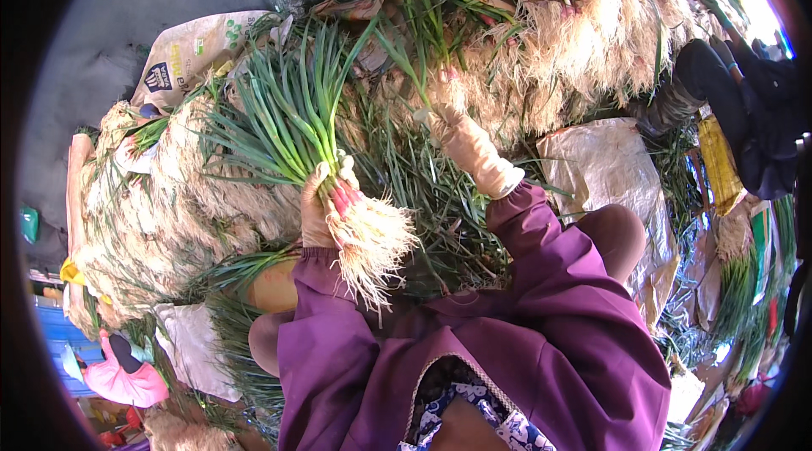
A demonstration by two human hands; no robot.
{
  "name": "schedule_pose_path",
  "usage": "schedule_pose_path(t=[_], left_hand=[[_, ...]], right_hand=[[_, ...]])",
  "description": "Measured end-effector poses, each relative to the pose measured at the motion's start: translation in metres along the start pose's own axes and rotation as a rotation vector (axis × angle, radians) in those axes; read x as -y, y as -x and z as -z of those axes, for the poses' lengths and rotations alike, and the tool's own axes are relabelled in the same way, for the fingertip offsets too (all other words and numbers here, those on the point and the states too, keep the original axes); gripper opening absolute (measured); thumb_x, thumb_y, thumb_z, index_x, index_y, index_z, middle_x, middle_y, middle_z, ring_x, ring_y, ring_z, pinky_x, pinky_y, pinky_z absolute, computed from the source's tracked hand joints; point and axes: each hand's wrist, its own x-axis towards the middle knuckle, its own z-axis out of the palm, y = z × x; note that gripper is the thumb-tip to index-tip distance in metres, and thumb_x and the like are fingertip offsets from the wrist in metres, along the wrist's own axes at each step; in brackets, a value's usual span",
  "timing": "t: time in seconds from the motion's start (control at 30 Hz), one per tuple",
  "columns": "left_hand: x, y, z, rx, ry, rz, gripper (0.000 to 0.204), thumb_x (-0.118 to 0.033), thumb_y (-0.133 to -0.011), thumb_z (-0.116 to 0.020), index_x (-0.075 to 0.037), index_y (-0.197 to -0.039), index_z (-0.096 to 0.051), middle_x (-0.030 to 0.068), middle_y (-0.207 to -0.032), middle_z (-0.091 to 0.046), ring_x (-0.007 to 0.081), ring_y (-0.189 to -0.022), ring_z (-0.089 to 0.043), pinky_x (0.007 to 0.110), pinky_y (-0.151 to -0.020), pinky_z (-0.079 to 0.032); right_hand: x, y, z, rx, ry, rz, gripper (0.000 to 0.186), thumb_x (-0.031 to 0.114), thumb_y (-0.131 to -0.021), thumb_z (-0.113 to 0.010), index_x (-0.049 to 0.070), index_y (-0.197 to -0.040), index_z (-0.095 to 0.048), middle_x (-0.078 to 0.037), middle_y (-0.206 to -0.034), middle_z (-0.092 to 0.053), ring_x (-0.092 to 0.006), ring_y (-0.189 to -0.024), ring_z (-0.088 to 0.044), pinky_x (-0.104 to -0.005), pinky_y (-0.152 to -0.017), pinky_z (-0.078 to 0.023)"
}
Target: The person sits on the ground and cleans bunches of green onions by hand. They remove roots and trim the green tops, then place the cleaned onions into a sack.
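Head view looks down on a person in purple sleeves and pale work gloves, sorting green onions. Left hand has its fingers wrapped tight around a bunch of green onions, gripping it just above the reddish bulbs; the green leaves fan up and away from those fingers, and the pale roots hang down below them, toward the person's lap. Right hand is stretched forward, its fingers reaching into a heap of green onions piled ahead; they seem pressed together around a few stalks, though the leaves hide the tips, so I cannot tell for sure. Loose green leaves lie between the two hands. Left of the holding fingers sits another rooty pile on a printed sack. Right of the reaching fingers lies a crumpled pale sack, and beyond it a dark boot
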Motion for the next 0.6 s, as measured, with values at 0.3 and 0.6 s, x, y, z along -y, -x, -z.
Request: schedule_pose_path(t=[0.3, 0.6], left_hand=[[0.020, 0.024, -0.005, -0.180, -0.024, 0.000, 0.048, -0.029, -0.087, -0.061, 0.002, -0.122, -0.050, 0.0225, -0.115, -0.055, 0.0312, -0.095, -0.058, 0.043, -0.083, -0.051], [0.025, 0.018, 0.021, -0.092, -0.034, 0.039, 0.044, -0.026, -0.086, -0.062, 0.005, -0.117, -0.053, 0.0133, -0.091, -0.064, 0.0246, -0.077, -0.063, 0.038, -0.072, -0.054]], right_hand=[[0.013, 0.037, -0.042, 0.283, -0.104, -0.438, 0.068, 0.063, -0.094, -0.036, 0.003, -0.112, -0.063, 0.001, -0.072, -0.056, -0.0078, -0.058, -0.051, -0.0219, -0.055, -0.042], [-0.010, 0.045, -0.056, 0.333, 0.280, -0.424, 0.035, 0.035, -0.097, -0.052, 0.005, -0.113, -0.061, 0.002, -0.079, -0.058, -0.0077, -0.069, -0.053, -0.0240, -0.062, -0.045]])
